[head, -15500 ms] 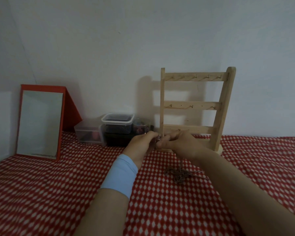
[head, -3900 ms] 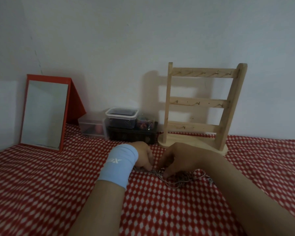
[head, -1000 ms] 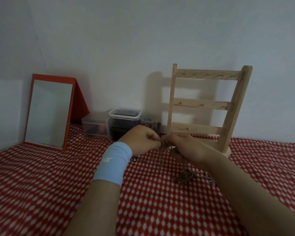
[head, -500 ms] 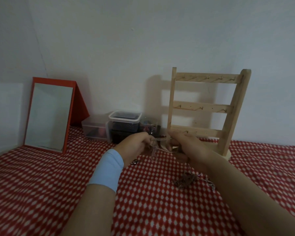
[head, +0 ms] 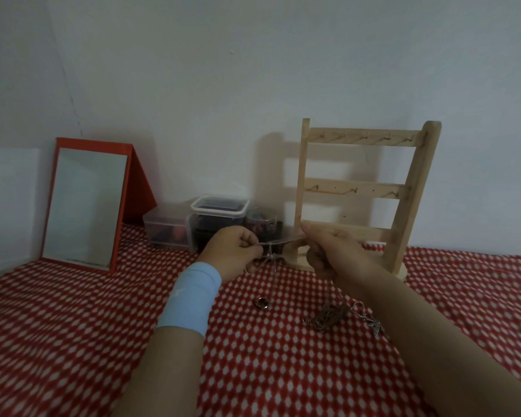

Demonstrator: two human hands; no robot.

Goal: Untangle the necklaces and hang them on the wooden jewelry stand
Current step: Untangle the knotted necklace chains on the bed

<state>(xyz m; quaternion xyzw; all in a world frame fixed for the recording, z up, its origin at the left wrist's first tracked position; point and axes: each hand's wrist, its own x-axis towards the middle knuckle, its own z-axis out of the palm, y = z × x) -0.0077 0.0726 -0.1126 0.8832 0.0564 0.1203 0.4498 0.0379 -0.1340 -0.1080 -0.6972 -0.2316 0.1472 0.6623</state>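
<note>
My left hand (head: 233, 251) and my right hand (head: 333, 251) pinch a thin metal necklace chain (head: 278, 242) stretched taut between them, above the red checked cloth. More chain hangs from the stretch, down to a ring-shaped pendant (head: 262, 303) lying on the cloth. A tangled heap of necklaces (head: 333, 317) lies under my right wrist, partly hidden by the forearm. Just behind my hands, against the wall, stands the wooden jewelry stand (head: 358, 191); nothing hangs on the small hooks of its three rails.
A red-framed mirror (head: 85, 203) leans against the wall at the left. Clear plastic boxes (head: 193, 224) and a dark box sit between the mirror and the stand. The red checked cloth (head: 73, 326) covers the surface.
My hands have moved apart, pulling the chain taut between them. The pendant now lies on the cloth below the chain.
</note>
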